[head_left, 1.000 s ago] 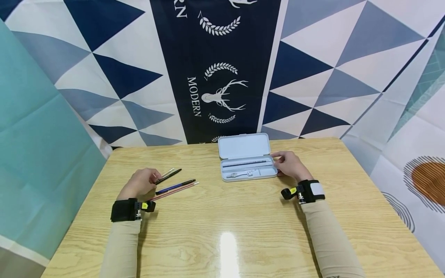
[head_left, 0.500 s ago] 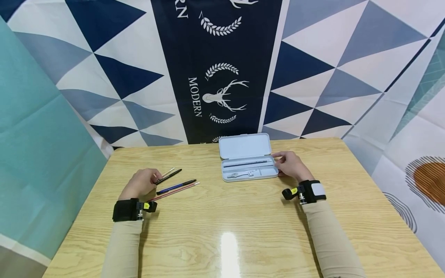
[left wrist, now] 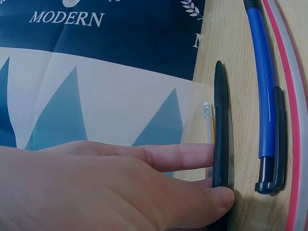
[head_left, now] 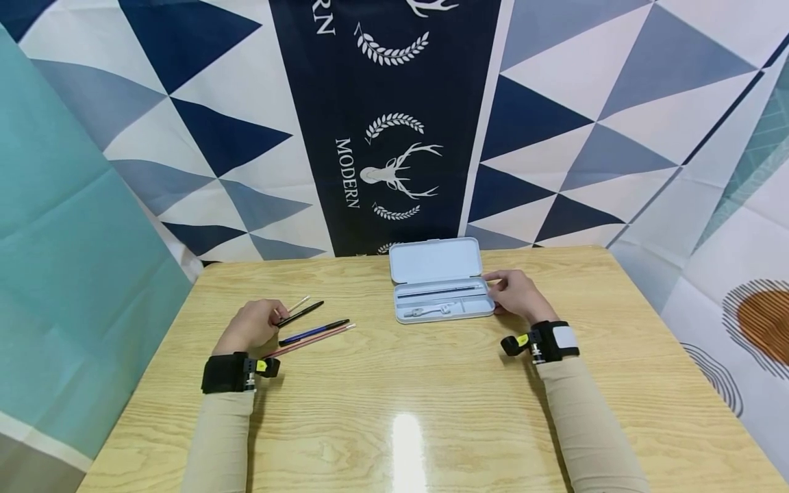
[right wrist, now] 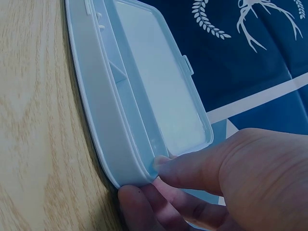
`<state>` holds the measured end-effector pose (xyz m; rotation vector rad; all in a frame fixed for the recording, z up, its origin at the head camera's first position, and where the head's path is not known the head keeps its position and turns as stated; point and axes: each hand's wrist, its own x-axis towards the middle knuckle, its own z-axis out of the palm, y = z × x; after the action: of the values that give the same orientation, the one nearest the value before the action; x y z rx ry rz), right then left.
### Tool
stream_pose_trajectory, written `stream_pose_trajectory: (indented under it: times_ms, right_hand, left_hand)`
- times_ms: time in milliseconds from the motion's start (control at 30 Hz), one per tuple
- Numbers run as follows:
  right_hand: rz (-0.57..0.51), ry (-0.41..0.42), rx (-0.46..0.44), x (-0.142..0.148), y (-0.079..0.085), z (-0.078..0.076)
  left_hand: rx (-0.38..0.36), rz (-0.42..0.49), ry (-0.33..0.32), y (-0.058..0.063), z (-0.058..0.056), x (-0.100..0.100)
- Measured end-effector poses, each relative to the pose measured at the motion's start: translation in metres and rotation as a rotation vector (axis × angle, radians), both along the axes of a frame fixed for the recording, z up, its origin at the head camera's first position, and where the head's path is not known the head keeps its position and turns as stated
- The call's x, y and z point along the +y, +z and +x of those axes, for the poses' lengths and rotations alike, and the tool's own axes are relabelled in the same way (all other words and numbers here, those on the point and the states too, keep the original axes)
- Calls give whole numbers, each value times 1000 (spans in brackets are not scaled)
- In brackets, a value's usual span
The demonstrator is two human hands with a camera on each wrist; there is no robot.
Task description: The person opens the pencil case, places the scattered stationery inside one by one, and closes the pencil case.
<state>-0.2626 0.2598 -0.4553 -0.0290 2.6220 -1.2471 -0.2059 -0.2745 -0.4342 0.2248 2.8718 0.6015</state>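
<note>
At the left of the table my left hand (head_left: 253, 325) pinches a black pen (left wrist: 221, 120) between thumb and index finger. A pencil with a white eraser end (left wrist: 207, 109) lies just behind that pen. On its other side are a blue pen (left wrist: 263, 86) with a black clip and a pink-and-grey striped pencil (left wrist: 291, 120). My right hand (head_left: 516, 294) grips the right end of an open light-blue pencil case (head_left: 435, 261), the thumb over its rim and fingers against the outside. Inside the case lie a dark pencil (head_left: 439, 292) and a drawing compass (head_left: 427, 311).
The wooden table (head_left: 345, 397) ends at a patterned cloth (head_left: 394, 137) hanging behind it. The raised lid of the case stands close to that cloth. A teal cloth (head_left: 74, 239) hangs along the left side.
</note>
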Motion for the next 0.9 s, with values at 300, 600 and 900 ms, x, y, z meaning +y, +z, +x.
stream_pose_trajectory:
  times_ms: [300, 600, 900]
  right_hand:
    - [9, 7, 9, 1, 0, 0]
    - [18, 8, 11, 1, 0, -1]
    - [23, 12, 8, 1, 3, 1]
  left_hand:
    - [0, -4, 8, -1, -2, 2]
    - [48, 9, 11, 1, -1, 4]
    - [142, 43, 14, 5, 0, 8]
